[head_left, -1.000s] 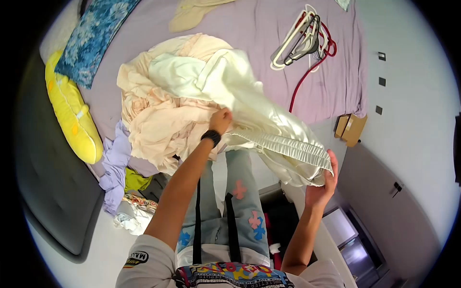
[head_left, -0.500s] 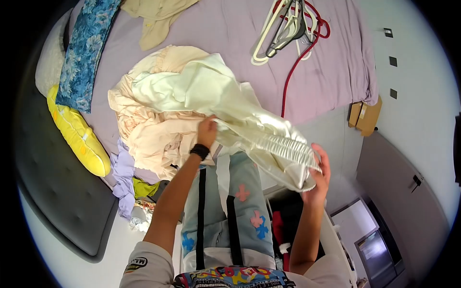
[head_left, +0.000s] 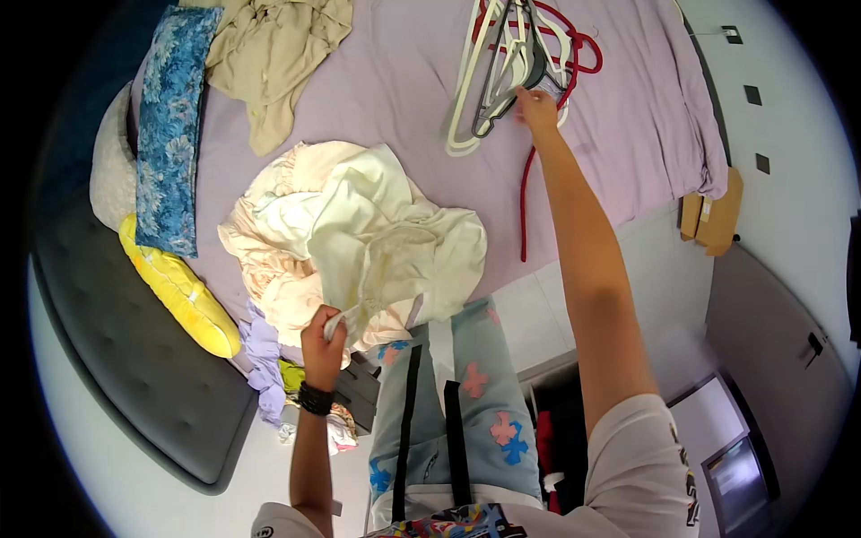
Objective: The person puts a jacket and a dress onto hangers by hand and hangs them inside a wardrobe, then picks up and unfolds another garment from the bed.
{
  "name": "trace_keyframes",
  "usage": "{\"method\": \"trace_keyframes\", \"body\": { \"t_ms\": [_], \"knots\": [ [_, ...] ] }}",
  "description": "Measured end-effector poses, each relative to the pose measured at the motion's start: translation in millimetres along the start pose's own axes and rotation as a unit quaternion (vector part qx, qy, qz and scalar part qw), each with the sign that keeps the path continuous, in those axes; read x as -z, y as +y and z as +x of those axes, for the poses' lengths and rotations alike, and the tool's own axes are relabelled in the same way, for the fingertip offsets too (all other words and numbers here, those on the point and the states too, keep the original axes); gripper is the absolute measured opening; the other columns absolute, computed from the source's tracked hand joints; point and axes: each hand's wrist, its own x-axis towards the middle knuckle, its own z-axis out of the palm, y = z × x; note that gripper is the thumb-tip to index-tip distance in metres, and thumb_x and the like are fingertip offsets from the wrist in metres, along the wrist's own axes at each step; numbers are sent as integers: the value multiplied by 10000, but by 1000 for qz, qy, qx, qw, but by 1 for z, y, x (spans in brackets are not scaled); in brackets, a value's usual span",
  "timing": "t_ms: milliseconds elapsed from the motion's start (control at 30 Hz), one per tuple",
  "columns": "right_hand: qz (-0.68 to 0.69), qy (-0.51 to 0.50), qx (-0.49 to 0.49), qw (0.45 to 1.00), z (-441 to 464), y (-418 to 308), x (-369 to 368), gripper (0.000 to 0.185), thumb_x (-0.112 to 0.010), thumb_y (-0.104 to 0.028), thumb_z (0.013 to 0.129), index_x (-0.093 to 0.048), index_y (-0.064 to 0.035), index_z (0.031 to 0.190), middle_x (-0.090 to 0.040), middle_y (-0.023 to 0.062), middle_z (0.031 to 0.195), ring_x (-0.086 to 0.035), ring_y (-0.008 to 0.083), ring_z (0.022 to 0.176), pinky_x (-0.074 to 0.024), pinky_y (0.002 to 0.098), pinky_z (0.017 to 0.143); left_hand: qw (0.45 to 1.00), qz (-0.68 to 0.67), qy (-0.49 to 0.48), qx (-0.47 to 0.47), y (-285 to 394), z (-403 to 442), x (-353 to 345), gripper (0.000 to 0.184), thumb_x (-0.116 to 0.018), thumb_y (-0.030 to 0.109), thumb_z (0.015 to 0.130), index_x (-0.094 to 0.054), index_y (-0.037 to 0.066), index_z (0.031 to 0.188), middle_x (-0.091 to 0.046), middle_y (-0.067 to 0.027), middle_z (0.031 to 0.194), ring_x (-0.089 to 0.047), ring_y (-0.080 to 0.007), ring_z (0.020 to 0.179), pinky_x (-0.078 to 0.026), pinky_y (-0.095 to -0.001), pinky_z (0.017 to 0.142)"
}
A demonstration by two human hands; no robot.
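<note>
A pale green garment (head_left: 395, 233) lies heaped over a peach cloth (head_left: 287, 296) on the near part of the bed. My left hand (head_left: 323, 345), with a black band on its wrist, is closed on the pale garment's near edge. Farther off, my right hand (head_left: 535, 109) reaches to the pile of hangers (head_left: 511, 72), which are white, grey and red. Its fingers touch the lower part of the hangers; whether they grip one is hard to tell.
On the bed (head_left: 404, 108) are a beige garment (head_left: 273, 63), a blue floral pillow (head_left: 170, 134) and a yellow cushion (head_left: 179, 291). A red strip (head_left: 525, 211) hangs toward the near edge. Cardboard (head_left: 717, 215) stands at the right.
My right hand has let go of the garment's gathered waistband and moved up to the hangers. The garment has dropped onto the bed, and my left hand has moved nearer with its edge.
</note>
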Motion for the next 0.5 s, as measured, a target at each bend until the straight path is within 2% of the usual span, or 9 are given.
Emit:
{"method": "trace_keyframes", "body": {
  "t_ms": [33,100,133,167,267,333,367,433,500],
  "knots": [
    [8,0,-2,1000,11,-1,-10,347,-701,-277,781,-603,42,874,-632,95,710,-620,173,600,-486,285,525,999,46,10,2,16,-4,-2,11,-526,5,854,-532,5,845,-527,1,665,-452,-57,638,-394,-238,567],
    [-91,-10,-105,990,28,-7,-24,475,-721,-329,745,-604,78,960,-674,191,862,-684,274,785,-545,338,676,999,13,31,-27,28,-8,-8,105,-629,27,852,-531,9,886,-561,-67,660,-499,-88,611,-411,-229,568],
    [-165,115,-71,977,30,1,-37,477,-706,-320,733,-622,89,964,-660,265,975,-660,339,956,-527,393,824,999,11,29,-27,37,-9,-11,130,-644,38,853,-523,10,891,-556,-73,653,-490,-92,595,-407,-231,557],
    [-160,115,-71,978,29,9,-40,477,-706,-320,733,-622,89,964,-660,265,975,-660,339,956,-527,393,824,999,10,27,-27,50,-11,-12,155,-659,48,854,-515,10,897,-552,-78,645,-481,-96,578,-402,-233,546],
    [-237,5,-81,968,48,32,-41,414,-678,-281,738,-638,64,963,-650,273,1013,-628,350,1026,-490,415,898,997,75,3,24,74,-16,-8,162,-648,35,859,-488,9,870,-510,-25,671,-445,-61,635,-383,-222,575],
    [-333,-48,-24,941,7,11,-31,397,-663,-268,736,-643,21,1008,-651,258,1025,-629,367,1009,-492,427,885,993,65,67,-67,72,-18,-3,157,-645,29,857,-491,8,869,-499,-54,647,-441,-99,585,-372,-234,543],
    [-324,-49,-24,945,4,18,-29,397,-663,-268,736,-643,21,1008,-651,258,1025,-629,367,1009,-492,427,885,984,79,104,-118,75,-20,2,146,-643,31,858,-501,12,879,-502,-77,617,-442,-125,539,-368,-242,511],
    [-265,-21,-61,962,4,43,-19,370,-630,-267,759,-639,-19,1034,-659,231,1017,-626,388,987,-496,442,847,968,103,176,-144,97,-28,17,114,-618,2,859,-507,3,882,-503,-81,636,-447,-129,557,-373,-244,521],
    [-142,67,-31,987,-30,35,-1,284,-597,-261,837,-613,0,946,-676,170,875,-657,329,832,-509,419,719,961,49,239,-127,109,-37,33,82,-595,12,869,-517,-12,855,-544,-94,693,-488,-133,625,-408,-263,593]
  ]
}}
